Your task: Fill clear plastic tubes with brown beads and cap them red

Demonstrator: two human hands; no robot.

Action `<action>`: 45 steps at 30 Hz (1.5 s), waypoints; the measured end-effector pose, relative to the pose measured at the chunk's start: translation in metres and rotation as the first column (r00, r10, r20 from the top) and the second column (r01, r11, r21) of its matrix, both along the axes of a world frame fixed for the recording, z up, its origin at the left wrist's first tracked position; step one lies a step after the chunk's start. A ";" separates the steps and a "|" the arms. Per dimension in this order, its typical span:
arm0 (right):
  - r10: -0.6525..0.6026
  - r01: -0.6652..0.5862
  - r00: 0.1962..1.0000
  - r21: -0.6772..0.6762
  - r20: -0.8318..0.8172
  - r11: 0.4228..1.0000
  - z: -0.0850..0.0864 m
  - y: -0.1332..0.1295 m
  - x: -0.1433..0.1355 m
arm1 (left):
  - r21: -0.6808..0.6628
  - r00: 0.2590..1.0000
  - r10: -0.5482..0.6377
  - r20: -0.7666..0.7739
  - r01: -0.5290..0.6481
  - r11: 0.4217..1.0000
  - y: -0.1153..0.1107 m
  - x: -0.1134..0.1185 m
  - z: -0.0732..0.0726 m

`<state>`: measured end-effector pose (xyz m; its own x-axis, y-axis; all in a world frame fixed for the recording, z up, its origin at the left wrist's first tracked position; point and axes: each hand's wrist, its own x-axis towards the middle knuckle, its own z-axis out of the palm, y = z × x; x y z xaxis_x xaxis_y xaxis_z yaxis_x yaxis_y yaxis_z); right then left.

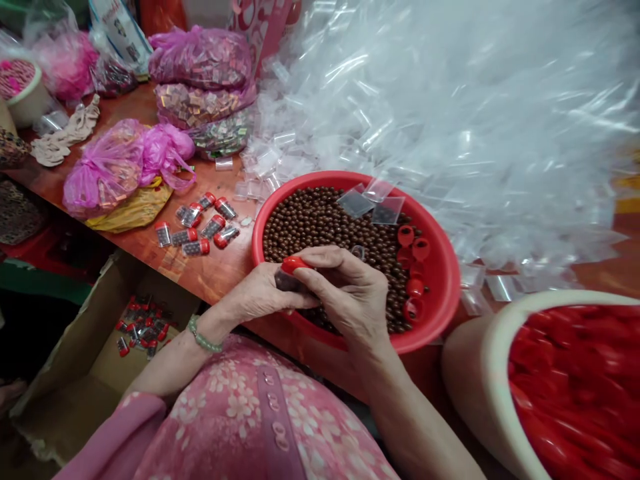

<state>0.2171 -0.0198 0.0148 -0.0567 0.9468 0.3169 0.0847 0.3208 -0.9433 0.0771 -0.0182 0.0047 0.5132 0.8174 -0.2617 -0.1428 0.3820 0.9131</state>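
Both hands meet over the near left rim of a red basin (450,293) filled with small brown balls (315,220). My left hand (255,293) is closed around a small clear container (287,280) with dark contents. At its top end, my right hand (350,287) pinches the red cap (294,265). My fingers partly hide the container, so I cannot tell how firmly the cap sits. Several loose red caps (415,287) lie along the basin's right inner side. Clear plastic pieces (387,211) rest on the balls at the far side.
A big heap of clear plastic pieces (450,120) fills the back right. A cream bucket (480,360) of red parts stands at right. Filled red-capped containers (213,227) lie left of the basin, more in a cardboard box (95,393) below. Pink bags (200,60) sit behind.
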 end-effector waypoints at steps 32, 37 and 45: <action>-0.253 -0.124 0.431 0.335 0.866 0.934 0.050 -0.010 0.039 | -0.224 0.992 0.123 0.001 -0.120 0.967 0.037 0.035 0.029; -0.225 -0.101 0.544 0.329 0.808 0.939 0.034 -0.021 0.035 | -0.387 0.988 0.128 0.090 -0.084 0.918 0.020 0.028 0.040; -0.302 -0.174 0.556 0.464 0.774 0.869 0.020 -0.030 0.012 | 0.154 0.776 0.599 -0.200 -0.579 0.801 -0.005 0.025 0.015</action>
